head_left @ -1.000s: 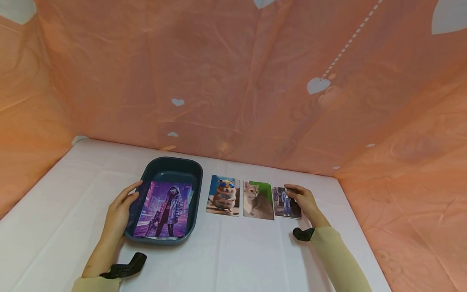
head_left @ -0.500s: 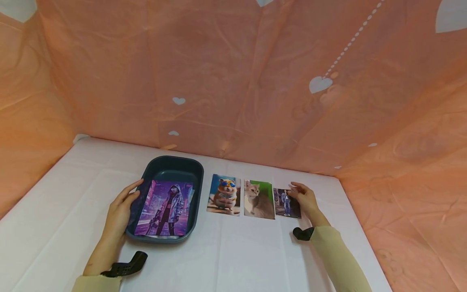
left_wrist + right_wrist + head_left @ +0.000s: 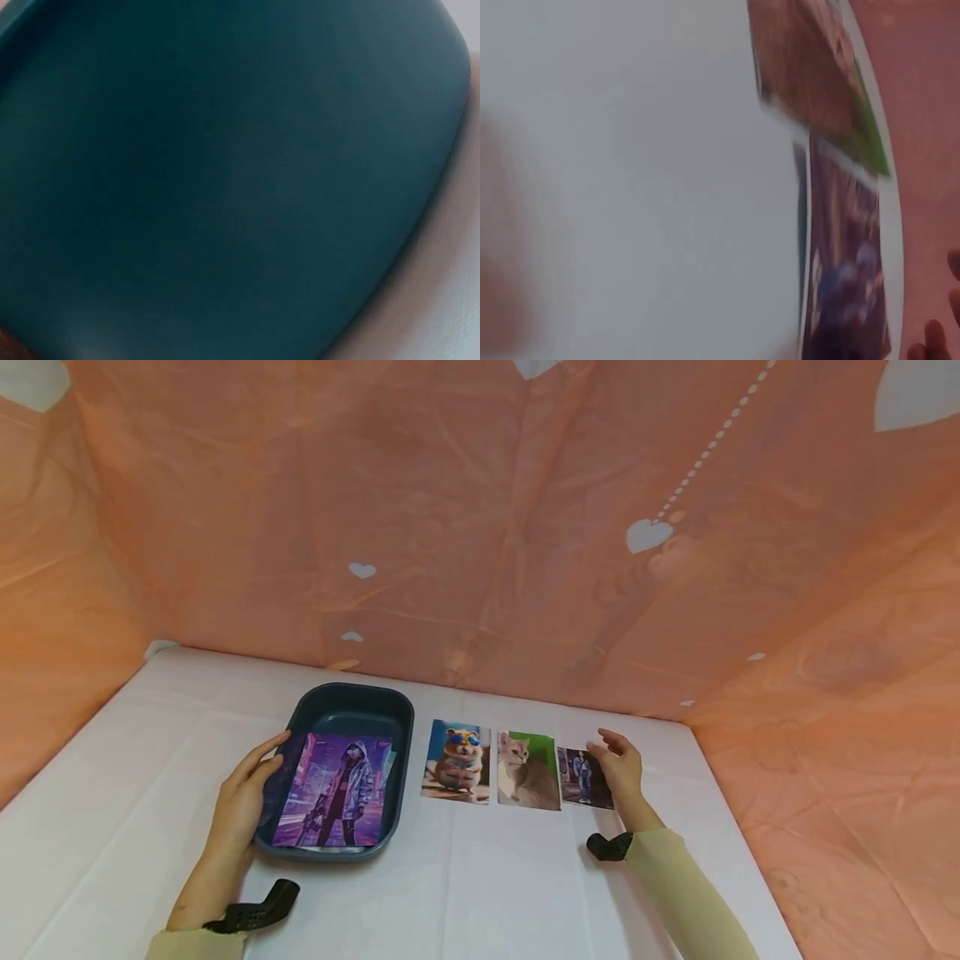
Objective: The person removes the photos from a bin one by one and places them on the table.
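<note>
My left hand (image 3: pixel 242 797) rests against the left side of a dark teal tray (image 3: pixel 372 693), fingertips at its rim. In the left wrist view the tray's outer wall (image 3: pixel 247 180) fills most of the frame. A purple picture card (image 3: pixel 333 789) of a hooded figure lies in the tray, with pale edges showing beneath it. To the tray's right, a hamster card (image 3: pixel 457 762) and a cat card (image 3: pixel 528 772) lie in a row with a smaller, dark card (image 3: pixel 582 777) of a figure in blue. Beside that last card is my right hand (image 3: pixel 624 772), fingers loosely bent and holding nothing.
A white cloth covers the table (image 3: pixel 480 893). Orange fabric (image 3: pixel 450 527) with pale hearts hangs behind and at both sides. A black band with a camera (image 3: pixel 262 906) sits on the left wrist, another band (image 3: pixel 609 846) on the right.
My right hand has let go of the smaller card and drawn slightly off its right part, uncovering more of it. The left hand and tray stay put.
</note>
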{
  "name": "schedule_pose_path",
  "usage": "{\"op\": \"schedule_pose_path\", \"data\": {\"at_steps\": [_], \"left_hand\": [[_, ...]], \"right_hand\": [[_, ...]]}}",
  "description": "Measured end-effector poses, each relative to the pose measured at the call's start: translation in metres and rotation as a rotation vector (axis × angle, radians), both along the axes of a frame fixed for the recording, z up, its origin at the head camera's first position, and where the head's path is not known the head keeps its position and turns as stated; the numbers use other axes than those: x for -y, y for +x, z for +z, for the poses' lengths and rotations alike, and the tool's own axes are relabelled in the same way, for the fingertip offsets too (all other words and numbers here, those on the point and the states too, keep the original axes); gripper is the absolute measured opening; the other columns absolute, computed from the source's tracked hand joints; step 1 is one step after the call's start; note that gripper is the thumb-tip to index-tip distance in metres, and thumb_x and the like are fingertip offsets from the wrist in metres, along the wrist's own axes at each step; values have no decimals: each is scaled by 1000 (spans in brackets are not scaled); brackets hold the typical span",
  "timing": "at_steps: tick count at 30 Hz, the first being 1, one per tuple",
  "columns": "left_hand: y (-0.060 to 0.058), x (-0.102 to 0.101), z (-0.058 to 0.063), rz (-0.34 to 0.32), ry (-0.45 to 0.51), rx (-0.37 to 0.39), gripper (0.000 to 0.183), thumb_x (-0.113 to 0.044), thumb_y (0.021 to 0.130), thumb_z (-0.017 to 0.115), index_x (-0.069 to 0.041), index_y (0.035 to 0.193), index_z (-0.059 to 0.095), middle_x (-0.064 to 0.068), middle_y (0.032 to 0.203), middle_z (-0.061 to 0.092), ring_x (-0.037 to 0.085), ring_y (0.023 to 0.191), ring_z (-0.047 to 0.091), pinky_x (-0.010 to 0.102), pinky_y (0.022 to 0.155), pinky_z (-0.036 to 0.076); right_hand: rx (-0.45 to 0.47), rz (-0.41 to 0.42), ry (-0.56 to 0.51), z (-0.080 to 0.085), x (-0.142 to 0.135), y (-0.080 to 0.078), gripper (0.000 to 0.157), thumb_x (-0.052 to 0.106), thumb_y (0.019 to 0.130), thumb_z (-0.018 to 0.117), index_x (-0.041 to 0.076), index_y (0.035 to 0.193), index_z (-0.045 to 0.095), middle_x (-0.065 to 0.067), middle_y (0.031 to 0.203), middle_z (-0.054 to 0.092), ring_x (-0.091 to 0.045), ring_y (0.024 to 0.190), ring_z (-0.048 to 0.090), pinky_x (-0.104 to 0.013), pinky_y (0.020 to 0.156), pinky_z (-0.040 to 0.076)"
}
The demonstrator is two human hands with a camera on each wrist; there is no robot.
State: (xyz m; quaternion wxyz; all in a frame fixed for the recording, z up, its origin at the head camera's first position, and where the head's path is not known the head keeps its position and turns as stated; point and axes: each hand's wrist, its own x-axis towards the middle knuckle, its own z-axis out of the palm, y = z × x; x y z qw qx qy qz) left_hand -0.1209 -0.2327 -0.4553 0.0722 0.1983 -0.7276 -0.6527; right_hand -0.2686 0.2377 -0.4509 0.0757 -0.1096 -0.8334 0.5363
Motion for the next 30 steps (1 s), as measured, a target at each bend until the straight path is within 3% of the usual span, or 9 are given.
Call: {"op": "schedule_pose_path", "data": {"at_steps": [5, 10, 16, 23, 26, 28, 30], "left_hand": [[1, 0, -1, 2, 53, -46, 45, -37, 101, 43, -21, 144, 46, -19, 111, 52, 0, 100, 47, 14, 83, 36], [1, 0, -1, 2, 50, -55, 46, -39, 101, 43, -23, 143, 46, -10, 125, 51, -1, 103, 45, 11, 82, 35], [1, 0, 0, -6, 32, -36, 46, -39, 102, 40, -22, 145, 44, 0, 137, 46, -1, 106, 43, 12, 85, 33], [1, -1, 1, -6, 30, -8, 46, -38, 103, 38, -22, 146, 42, 1, 145, 40, 2, 113, 40, 21, 92, 31], [0, -1, 2, -11, 33, -1, 46, -38, 103, 37, -22, 146, 41, 3, 147, 37, 5, 117, 38, 25, 95, 29], [1, -1, 2, -9, 35, 9, 46, -37, 103, 36, -22, 147, 41, 5, 149, 36, 7, 118, 37, 27, 96, 29], [1, -2, 3, -9, 34, 11, 46, -37, 103, 36, -22, 147, 41, 5, 149, 35, 10, 121, 36, 30, 99, 28]], "right_hand": [[-39, 7, -65, 3, 19, 2, 43, 6, 85, 66, -7, 125, 57, -28, 129, 53, -35, 121, 46, -28, 92, 39], [-26, 61, -107, 11, 41, 9, 42, 5, 86, 67, -5, 126, 58, -26, 129, 53, -33, 121, 48, -14, 77, 40], [-19, 125, -173, 17, 69, 14, 40, 3, 86, 66, -4, 125, 59, -25, 129, 53, -32, 121, 50, -13, 75, 43], [-34, 168, -215, 19, 101, 17, 39, 3, 83, 68, -3, 121, 62, -13, 113, 61, -14, 98, 56, -15, 77, 46], [-27, 201, -257, 20, 113, 20, 40, 3, 83, 67, -3, 122, 62, -17, 116, 60, -9, 91, 57, -19, 78, 48], [-12, 222, -292, 22, 121, 21, 40, 4, 83, 68, -3, 123, 61, -20, 118, 58, -7, 84, 58, -21, 73, 49], [11, 239, -324, 24, 129, 24, 40, 5, 84, 68, 0, 123, 61, -23, 121, 56, -7, 73, 55, -24, 60, 46]]}}
